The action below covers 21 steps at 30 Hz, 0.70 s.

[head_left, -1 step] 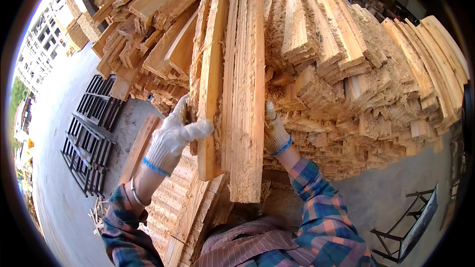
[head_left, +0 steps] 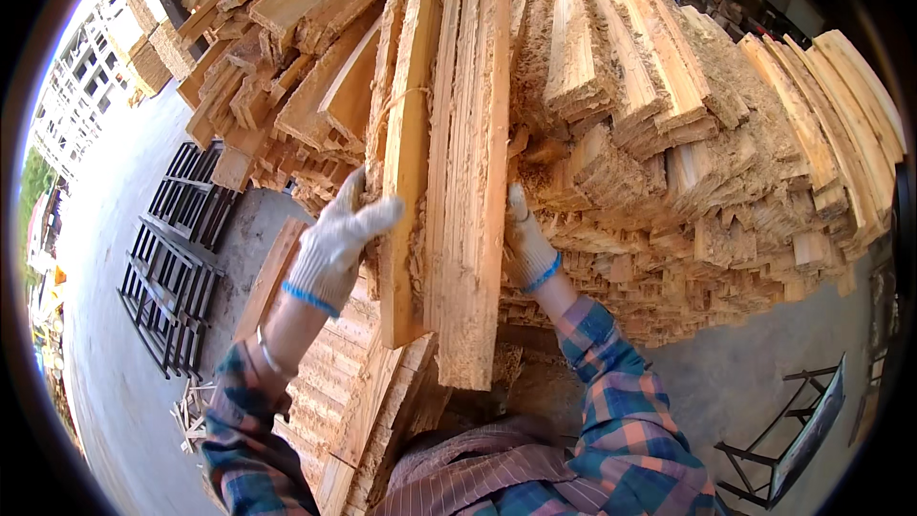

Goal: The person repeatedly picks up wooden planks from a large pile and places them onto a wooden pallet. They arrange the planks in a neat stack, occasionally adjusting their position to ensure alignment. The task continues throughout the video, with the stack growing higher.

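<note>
Using the board bundle as reference. Biggest thing: the lumber stack (head_left: 659,239) to its right, rough boards layered high, sawdust over much of the top. Next, the loose pile (head_left: 315,14) to its upper left, boards lying at mixed angles. The lower stack (head_left: 310,387) sits to its lower left, close to your body. Black racks (head_left: 158,277) are on the floor well left of it; a black-legged frame (head_left: 810,435) stands well off to its lower right.

The board bundle (head_left: 466,191) itself: directly in front of you, between your hands, long axis running away from you. Near ends aren't flush; the thick board (head_left: 406,191) on its left stops short of the boards on its right.

Your left hand (head_left: 334,247) grasps the bundle's left side, thumb out over the thick board. Your right hand (head_left: 527,247) grasps the right side. Fingers are partly hidden at both; can't tell how far they curl under.

Smallest: a thin strand (head_left: 409,92) across the thick board. Can't tell if it's cord or a shaving.

My read: step in hand is gathering and gripping the bundle. Next move calls for even inward pressure from both palms so the middle boards don't slip.
</note>
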{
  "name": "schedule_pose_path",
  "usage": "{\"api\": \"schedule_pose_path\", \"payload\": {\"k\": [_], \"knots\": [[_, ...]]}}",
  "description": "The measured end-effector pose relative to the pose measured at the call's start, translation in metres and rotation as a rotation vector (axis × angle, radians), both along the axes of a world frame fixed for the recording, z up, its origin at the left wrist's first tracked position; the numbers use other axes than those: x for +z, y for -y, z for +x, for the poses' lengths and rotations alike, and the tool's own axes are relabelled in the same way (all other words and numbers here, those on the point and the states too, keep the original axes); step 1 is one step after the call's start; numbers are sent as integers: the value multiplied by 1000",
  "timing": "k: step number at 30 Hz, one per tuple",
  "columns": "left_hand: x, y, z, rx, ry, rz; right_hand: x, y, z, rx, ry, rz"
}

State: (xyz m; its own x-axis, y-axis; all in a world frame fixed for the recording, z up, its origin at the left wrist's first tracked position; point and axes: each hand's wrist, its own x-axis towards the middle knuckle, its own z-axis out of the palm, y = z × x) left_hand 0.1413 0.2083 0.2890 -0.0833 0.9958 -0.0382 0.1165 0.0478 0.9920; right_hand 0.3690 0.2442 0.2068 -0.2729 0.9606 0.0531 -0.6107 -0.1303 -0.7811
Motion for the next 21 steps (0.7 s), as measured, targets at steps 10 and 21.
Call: {"api": "schedule_pose_path", "payload": {"k": [10,21], "knots": [[-91,-30,18,-13,139,226,-82,-6,8,94,461,197],[-61,5,-10,205,233,486,6,21,-48,81,44,21]]}}
